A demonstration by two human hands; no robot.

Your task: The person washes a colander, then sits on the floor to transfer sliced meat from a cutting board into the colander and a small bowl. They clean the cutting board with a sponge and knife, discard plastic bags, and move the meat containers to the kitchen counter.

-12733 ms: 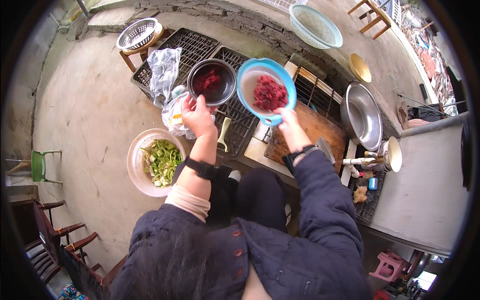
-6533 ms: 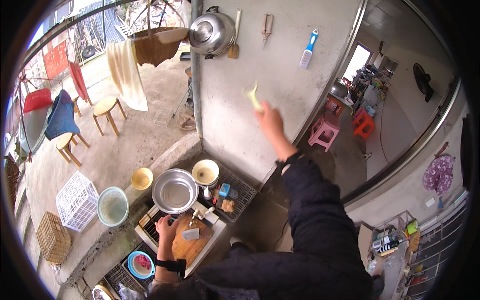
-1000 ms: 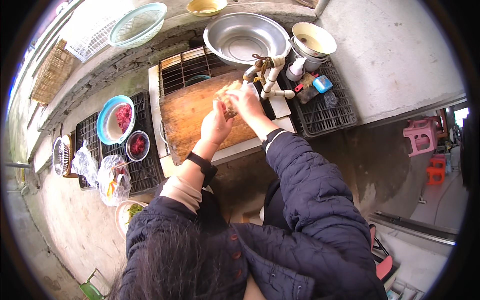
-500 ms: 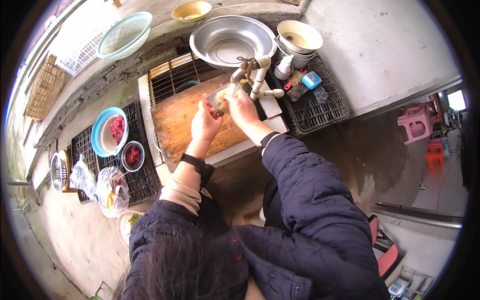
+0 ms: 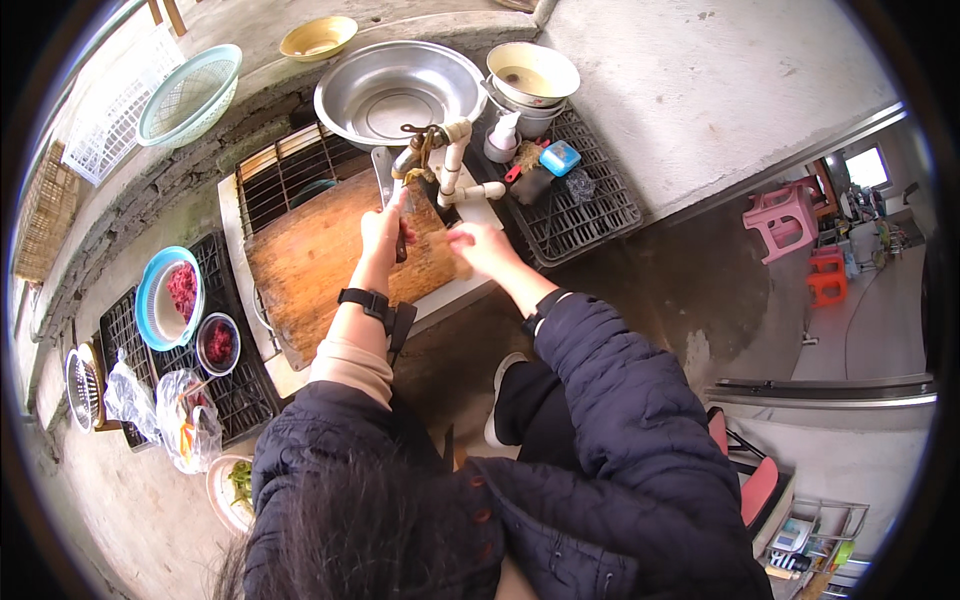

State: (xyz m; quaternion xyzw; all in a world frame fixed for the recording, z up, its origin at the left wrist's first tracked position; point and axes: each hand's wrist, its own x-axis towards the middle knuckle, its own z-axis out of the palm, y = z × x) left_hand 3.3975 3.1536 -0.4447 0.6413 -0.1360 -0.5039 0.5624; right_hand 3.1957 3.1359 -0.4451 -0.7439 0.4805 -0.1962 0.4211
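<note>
My left hand (image 5: 380, 238) is closed round the dark handle of a kitchen knife (image 5: 383, 172). Its wide metal blade points away from me, beside the tap (image 5: 408, 160), where a thin whitish stream shows. To the right, over the near edge of the wooden board (image 5: 330, 255), is my right hand (image 5: 482, 248), its fingers bent and smeared by motion. Something tan and blurred shows under those fingers; its kind cannot be made out. White pipes (image 5: 455, 165) rise at the board's far right corner.
A large metal basin (image 5: 400, 65) stands behind the board. On the right, a black crate (image 5: 610, 205) bears a blue soap box (image 5: 560, 157) and stacked bowls (image 5: 530, 65). Left, a blue basin (image 5: 150, 295) and a small bowl (image 5: 232, 365) hold red food, near plastic bags (image 5: 188, 440).
My right hand has come away from the knife, toward me and to the right. The knife now stands more lengthwise, close to the tap. The whole view has shifted, showing more on the right.
</note>
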